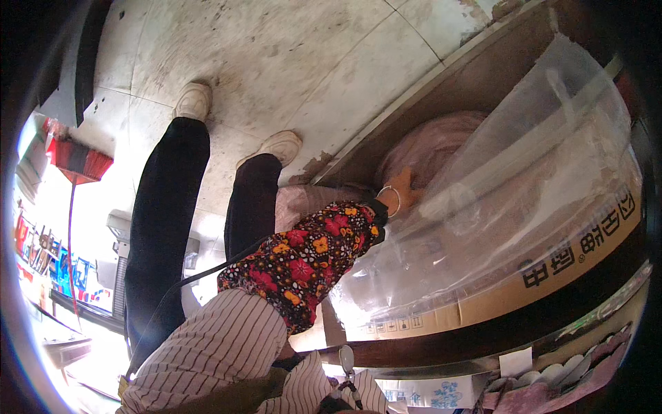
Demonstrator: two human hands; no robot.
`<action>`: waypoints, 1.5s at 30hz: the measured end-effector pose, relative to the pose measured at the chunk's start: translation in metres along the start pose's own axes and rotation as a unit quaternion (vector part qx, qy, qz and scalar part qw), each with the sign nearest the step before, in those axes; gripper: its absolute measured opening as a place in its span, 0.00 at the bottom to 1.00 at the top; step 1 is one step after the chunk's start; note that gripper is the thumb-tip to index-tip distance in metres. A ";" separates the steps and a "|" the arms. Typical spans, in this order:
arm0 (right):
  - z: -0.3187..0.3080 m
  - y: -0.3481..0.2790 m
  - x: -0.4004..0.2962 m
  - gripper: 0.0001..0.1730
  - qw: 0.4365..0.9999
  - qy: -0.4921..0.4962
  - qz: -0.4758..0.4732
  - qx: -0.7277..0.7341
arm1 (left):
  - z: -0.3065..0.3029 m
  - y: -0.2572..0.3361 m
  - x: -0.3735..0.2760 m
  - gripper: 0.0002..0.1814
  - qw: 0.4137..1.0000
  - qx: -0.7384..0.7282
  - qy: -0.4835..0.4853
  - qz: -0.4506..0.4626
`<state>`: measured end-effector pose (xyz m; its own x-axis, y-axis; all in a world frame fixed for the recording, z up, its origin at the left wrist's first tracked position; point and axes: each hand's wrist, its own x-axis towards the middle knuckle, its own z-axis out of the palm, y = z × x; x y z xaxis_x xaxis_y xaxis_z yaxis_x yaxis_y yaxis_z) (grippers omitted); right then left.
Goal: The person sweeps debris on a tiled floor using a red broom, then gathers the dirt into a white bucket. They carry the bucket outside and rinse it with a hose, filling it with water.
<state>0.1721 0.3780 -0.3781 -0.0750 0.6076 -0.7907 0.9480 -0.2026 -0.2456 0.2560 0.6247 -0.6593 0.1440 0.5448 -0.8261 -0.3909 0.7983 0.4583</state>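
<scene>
My left hand (406, 191), wearing a pale bracelet (391, 201), reaches among clear plastic sheeting (481, 222). It touches a dusty-pink bundle (439, 137) beside the sheeting; part of the fingers is hidden, so a grip cannot be made out. A flowered oversleeve (300, 259) covers the forearm, below a striped shirt sleeve (222, 341). Under the plastic lies a cardboard box (496, 305) with large printed writing. My right hand is out of view.
The view is upside down. A wooden board (393, 116) edges the tiled floor (289, 57), near my shoes (279, 147). A red broom (80, 163) stands at the left. A scalloped pink textile (569, 380) and a printed white box (429, 392) are at the lower right.
</scene>
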 end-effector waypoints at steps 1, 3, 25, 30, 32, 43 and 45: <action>-0.001 0.001 0.002 0.29 1.000 0.004 -0.003 0.002 | 0.000 -0.003 -0.001 0.24 0.999 -0.017 -0.002 0.030; 0.003 0.001 0.005 0.29 1.000 0.009 -0.003 0.006 | -0.003 -0.007 -0.003 0.12 0.997 -0.042 0.006 0.062; 0.036 0.009 0.019 0.17 0.996 0.035 0.010 0.079 | -0.072 -0.043 -0.048 0.14 0.978 -0.105 -0.153 -0.094; 0.047 0.002 0.015 0.18 0.996 0.035 0.007 0.083 | -0.123 -0.151 -0.091 0.23 0.949 0.268 -0.145 0.086; 0.055 0.002 0.011 0.18 0.997 0.027 0.013 0.074 | -0.126 -0.190 -0.114 0.29 0.923 0.350 -0.153 0.051; 0.076 0.011 -0.017 0.25 0.995 0.016 0.052 0.088 | -0.088 -0.208 -0.146 0.31 0.837 0.470 -0.235 -0.152; 0.078 0.016 -0.024 0.23 0.996 0.040 0.003 0.082 | -0.096 -0.227 -0.141 0.24 0.813 0.509 -0.280 -0.029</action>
<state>0.1653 0.2998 -0.4068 -0.0380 0.6640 -0.7467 0.8845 -0.3253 -0.3343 0.2369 0.3419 -0.6786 0.6378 0.3022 -0.7084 0.5464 0.4707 0.6928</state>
